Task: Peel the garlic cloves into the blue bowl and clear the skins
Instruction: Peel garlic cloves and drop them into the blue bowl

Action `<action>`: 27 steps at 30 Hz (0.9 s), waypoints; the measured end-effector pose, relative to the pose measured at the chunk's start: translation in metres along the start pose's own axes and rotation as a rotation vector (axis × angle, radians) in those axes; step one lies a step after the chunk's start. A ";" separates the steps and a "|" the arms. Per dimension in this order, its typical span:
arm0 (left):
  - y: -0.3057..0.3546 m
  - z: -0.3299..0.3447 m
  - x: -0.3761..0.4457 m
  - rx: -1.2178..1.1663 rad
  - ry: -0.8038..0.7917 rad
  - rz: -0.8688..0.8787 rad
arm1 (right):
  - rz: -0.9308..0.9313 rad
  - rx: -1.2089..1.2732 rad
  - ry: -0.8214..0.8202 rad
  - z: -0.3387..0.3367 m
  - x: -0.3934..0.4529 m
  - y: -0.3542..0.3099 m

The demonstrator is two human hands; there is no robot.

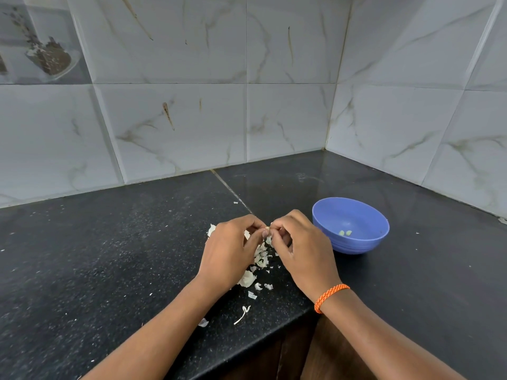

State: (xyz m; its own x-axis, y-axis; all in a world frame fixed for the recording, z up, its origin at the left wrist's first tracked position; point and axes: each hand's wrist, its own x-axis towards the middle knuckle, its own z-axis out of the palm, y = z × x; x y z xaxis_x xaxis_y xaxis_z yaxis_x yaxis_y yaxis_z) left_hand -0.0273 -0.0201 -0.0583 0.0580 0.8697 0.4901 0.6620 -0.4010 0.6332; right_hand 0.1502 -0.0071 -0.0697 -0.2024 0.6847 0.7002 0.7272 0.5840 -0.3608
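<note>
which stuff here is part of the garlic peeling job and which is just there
Part of the job:
- clove, pinched between left hand and right hand
- blue bowl with two peeled cloves inside
- skins scattered on the counter

Just there:
- orange wristband on the right wrist
- tiled wall

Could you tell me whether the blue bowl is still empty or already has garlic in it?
Not empty: the blue bowl stands upright with two small pale peeled cloves at its bottom, otherwise bare.
</note>
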 end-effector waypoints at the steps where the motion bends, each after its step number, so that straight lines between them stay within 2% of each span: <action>1: 0.000 0.001 0.000 -0.028 0.003 -0.006 | -0.004 -0.021 -0.011 0.000 0.000 -0.001; 12: -0.006 0.006 -0.001 -0.226 -0.075 -0.016 | 0.012 0.004 -0.090 -0.003 0.005 -0.003; 21: -0.001 0.001 -0.002 -0.320 -0.115 -0.025 | 0.247 0.377 -0.087 0.006 0.003 0.008; 27: -0.001 0.001 -0.001 -0.226 -0.045 -0.039 | 0.241 0.447 -0.052 0.004 0.001 0.009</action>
State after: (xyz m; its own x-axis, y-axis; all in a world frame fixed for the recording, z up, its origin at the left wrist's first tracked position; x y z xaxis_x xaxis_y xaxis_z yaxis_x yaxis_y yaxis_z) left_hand -0.0276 -0.0207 -0.0599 0.0723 0.8957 0.4387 0.4802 -0.4167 0.7719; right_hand 0.1541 0.0002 -0.0748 -0.1040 0.8371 0.5371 0.4074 0.5285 -0.7448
